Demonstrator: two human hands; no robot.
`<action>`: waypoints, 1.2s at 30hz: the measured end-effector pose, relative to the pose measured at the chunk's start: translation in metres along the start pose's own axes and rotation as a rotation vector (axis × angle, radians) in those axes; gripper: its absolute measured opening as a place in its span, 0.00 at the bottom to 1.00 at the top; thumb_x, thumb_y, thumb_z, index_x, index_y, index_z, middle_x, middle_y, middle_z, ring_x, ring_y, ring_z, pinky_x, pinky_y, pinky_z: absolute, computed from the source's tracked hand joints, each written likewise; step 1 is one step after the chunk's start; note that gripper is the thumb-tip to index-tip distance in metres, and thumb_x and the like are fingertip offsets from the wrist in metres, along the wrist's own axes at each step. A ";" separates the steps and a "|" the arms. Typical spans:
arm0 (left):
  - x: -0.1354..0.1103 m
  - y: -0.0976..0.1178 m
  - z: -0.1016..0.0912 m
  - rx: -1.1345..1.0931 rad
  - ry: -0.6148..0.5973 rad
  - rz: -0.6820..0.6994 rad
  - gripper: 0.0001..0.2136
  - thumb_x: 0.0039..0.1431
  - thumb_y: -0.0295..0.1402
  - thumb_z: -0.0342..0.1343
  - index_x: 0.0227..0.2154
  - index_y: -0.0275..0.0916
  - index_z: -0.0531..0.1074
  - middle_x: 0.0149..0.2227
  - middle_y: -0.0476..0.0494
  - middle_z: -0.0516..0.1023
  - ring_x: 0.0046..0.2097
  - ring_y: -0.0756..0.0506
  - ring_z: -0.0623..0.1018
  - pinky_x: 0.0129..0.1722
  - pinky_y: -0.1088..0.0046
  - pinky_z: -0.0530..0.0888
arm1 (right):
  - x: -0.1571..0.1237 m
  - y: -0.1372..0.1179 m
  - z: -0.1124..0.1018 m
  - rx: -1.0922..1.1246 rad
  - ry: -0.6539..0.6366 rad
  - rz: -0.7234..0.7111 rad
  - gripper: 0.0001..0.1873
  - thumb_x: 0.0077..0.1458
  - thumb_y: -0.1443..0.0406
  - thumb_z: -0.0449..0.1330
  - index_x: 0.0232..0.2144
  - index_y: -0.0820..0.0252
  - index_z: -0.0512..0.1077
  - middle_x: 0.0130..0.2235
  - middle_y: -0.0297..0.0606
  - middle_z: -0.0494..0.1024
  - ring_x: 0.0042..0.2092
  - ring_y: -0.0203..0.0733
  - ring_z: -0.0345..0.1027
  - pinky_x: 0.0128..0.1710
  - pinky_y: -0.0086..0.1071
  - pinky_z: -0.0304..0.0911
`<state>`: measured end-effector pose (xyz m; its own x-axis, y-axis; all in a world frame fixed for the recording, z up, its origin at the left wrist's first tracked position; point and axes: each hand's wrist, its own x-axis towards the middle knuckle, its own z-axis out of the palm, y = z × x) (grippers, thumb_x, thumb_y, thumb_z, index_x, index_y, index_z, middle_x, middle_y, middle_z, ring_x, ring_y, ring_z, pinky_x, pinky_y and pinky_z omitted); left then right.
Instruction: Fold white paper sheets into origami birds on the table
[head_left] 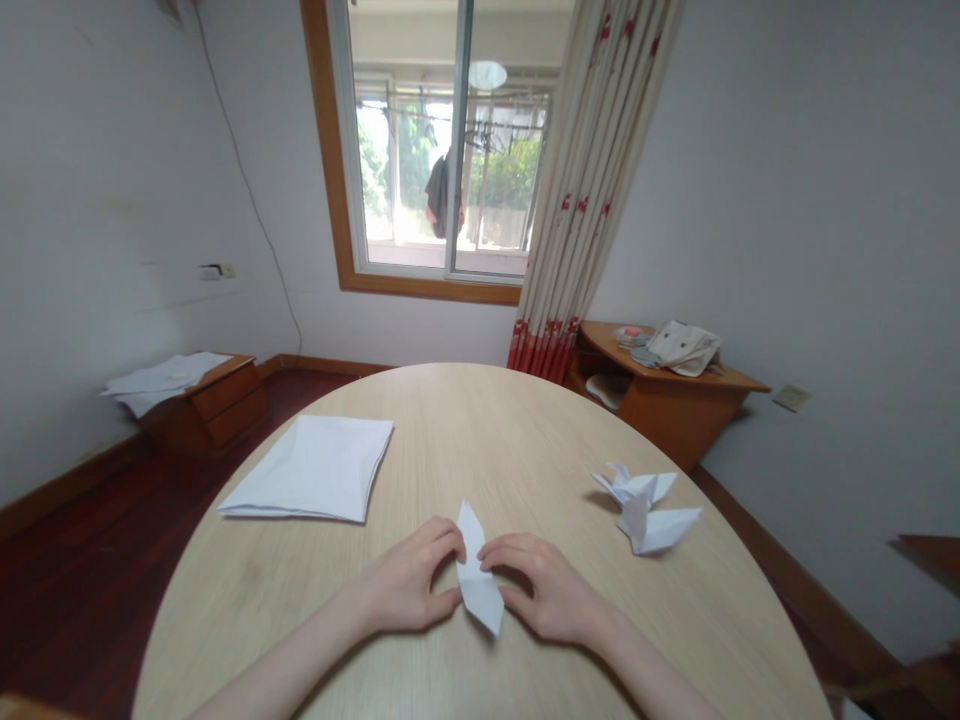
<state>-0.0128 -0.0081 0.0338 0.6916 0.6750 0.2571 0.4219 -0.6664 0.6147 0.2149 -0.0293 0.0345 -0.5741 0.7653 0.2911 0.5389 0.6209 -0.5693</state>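
Note:
A narrow piece of folded white paper (478, 590), pointed at both ends, lies between my hands near the front of the round table. My left hand (412, 577) grips its left edge with fingertips and thumb. On the opposite edge, my right hand (545, 587) pinches the paper in the same way, fingers above and thumb below. A crease crosses the paper near its middle. To the right sit two folded paper cranes (664, 528), close together with their wings spread.
A stack of white paper sheets (311, 470) rests on the left of the round wooden table (480, 410). Beyond it, a low cabinet (225, 400) holds more papers. A corner desk (675, 400) with a cloth bag (684, 347) stands at the back right, beside a curtain (581, 200).

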 end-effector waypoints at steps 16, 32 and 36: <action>0.005 -0.005 0.014 -0.018 0.089 -0.095 0.05 0.58 0.28 0.53 0.37 0.39 0.70 0.40 0.43 0.74 0.44 0.43 0.73 0.46 0.68 0.70 | 0.005 0.007 0.019 0.207 0.181 0.083 0.14 0.58 0.67 0.55 0.48 0.57 0.64 0.47 0.43 0.70 0.42 0.42 0.68 0.40 0.36 0.67; 0.004 -0.021 0.025 -0.218 0.203 -0.073 0.31 0.52 0.22 0.57 0.58 0.43 0.55 0.55 0.40 0.62 0.47 0.45 0.73 0.52 0.62 0.71 | 0.004 0.017 0.030 0.226 0.159 0.144 0.26 0.54 0.73 0.53 0.56 0.57 0.60 0.54 0.45 0.63 0.45 0.41 0.66 0.51 0.40 0.64; 0.003 -0.020 0.023 -0.116 0.200 -0.086 0.27 0.52 0.24 0.58 0.55 0.44 0.62 0.58 0.40 0.61 0.52 0.42 0.71 0.55 0.61 0.69 | 0.003 0.020 0.031 0.184 0.137 0.171 0.26 0.55 0.72 0.54 0.57 0.57 0.62 0.56 0.45 0.62 0.56 0.45 0.60 0.57 0.42 0.58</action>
<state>-0.0053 0.0005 0.0049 0.5209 0.7848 0.3358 0.3964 -0.5707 0.7191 0.2047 -0.0196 0.0005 -0.3888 0.8799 0.2731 0.4925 0.4491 -0.7455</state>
